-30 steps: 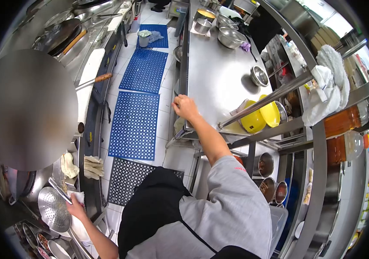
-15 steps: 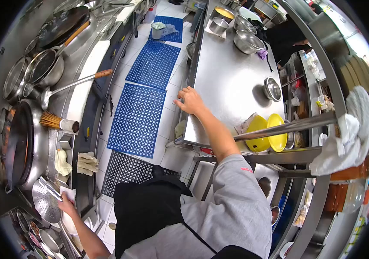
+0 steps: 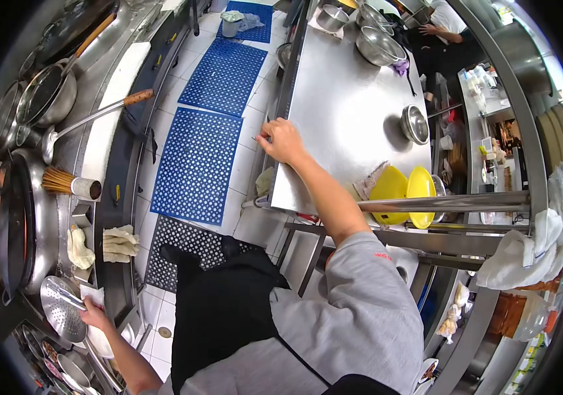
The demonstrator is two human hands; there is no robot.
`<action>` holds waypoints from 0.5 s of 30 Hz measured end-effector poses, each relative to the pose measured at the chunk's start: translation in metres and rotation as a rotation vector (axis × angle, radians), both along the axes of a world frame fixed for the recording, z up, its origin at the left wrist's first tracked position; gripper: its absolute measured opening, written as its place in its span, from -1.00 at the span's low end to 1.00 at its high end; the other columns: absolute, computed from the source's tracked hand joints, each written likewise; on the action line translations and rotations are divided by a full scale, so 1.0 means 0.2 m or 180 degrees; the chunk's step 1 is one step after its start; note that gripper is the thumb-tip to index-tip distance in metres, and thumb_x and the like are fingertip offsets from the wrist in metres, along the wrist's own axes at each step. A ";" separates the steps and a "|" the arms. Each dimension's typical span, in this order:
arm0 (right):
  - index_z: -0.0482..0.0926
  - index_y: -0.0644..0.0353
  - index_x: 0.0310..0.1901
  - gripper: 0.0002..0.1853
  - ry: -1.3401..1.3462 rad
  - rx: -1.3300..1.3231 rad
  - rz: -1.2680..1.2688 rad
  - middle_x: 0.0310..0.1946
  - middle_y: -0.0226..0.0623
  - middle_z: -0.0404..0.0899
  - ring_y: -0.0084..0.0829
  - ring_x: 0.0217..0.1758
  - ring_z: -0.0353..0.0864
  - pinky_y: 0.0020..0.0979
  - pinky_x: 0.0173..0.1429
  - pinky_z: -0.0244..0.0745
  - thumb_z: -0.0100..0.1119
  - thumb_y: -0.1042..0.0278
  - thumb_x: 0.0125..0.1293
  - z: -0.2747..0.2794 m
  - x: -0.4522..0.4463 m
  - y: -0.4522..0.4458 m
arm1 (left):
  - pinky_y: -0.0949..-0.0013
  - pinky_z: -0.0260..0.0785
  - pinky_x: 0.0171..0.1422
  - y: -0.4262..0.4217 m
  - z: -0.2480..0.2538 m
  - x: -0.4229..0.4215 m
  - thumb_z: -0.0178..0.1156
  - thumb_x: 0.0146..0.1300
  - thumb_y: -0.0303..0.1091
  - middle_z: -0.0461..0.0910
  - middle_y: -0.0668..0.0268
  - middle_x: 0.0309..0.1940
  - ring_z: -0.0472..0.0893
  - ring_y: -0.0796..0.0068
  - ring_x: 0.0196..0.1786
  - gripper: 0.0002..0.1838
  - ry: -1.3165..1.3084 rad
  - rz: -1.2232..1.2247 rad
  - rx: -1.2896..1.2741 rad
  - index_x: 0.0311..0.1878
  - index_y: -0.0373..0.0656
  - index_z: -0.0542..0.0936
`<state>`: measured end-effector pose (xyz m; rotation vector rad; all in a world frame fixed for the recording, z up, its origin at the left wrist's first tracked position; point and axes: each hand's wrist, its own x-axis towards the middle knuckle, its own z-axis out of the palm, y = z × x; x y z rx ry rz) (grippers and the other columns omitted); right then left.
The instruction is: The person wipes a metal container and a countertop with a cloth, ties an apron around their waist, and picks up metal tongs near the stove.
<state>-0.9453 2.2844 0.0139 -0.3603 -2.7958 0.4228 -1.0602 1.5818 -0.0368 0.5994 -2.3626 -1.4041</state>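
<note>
So the left hand, lower left of the frame, is closed around a shiny metal tool with a white sheet bunched against it, right over a perforated strainer. Right hand is near the middle of the frame, loosely curled at the edge of the steel table; can't really tell if it's gripping anything. Yellow bowls sit right of center.

I see a slim, shiny steel utensil gripped beside a small white sheet, perhaps paper, and slanting over a round, perforated metal skimmer; whether utensil and skimmer touch, I cannot tell
</note>
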 end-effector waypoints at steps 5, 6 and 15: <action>0.61 0.20 -0.51 -0.79 -0.0028 -0.0009 -0.0017 -0.43 -0.18 0.66 -0.19 -0.21 0.57 -0.19 0.00 0.46 0.30 0.24 0.11 0.00 0.01 0.00 | 0.40 0.09 -0.69 -0.03 -0.04 0.01 0.24 0.14 -0.24 0.27 0.43 -0.79 0.25 0.62 -0.76 -0.64 -0.0022 0.0064 -0.0091 -0.64 -0.15 0.35; 0.61 0.20 -0.51 -0.79 -0.0033 -0.0001 -0.0017 -0.43 -0.18 0.66 -0.19 -0.21 0.57 -0.19 0.01 0.46 0.30 0.24 0.11 0.01 0.01 0.00 | 0.41 0.09 -0.69 -0.02 -0.03 0.01 0.25 0.13 -0.24 0.27 0.43 -0.79 0.25 0.62 -0.75 -0.64 -0.0040 0.0112 -0.0074 -0.64 -0.15 0.34; 0.60 0.20 -0.52 -0.80 0.0060 -0.0069 -0.0090 -0.45 -0.18 0.65 -0.18 -0.23 0.57 -0.17 0.00 0.47 0.30 0.25 0.10 -0.02 0.01 0.00 | 0.37 0.15 -0.67 0.02 0.02 0.02 0.22 0.12 -0.27 0.30 0.38 -0.80 0.30 0.56 -0.76 -0.69 -0.0012 0.0063 -0.0193 -0.61 -0.22 0.40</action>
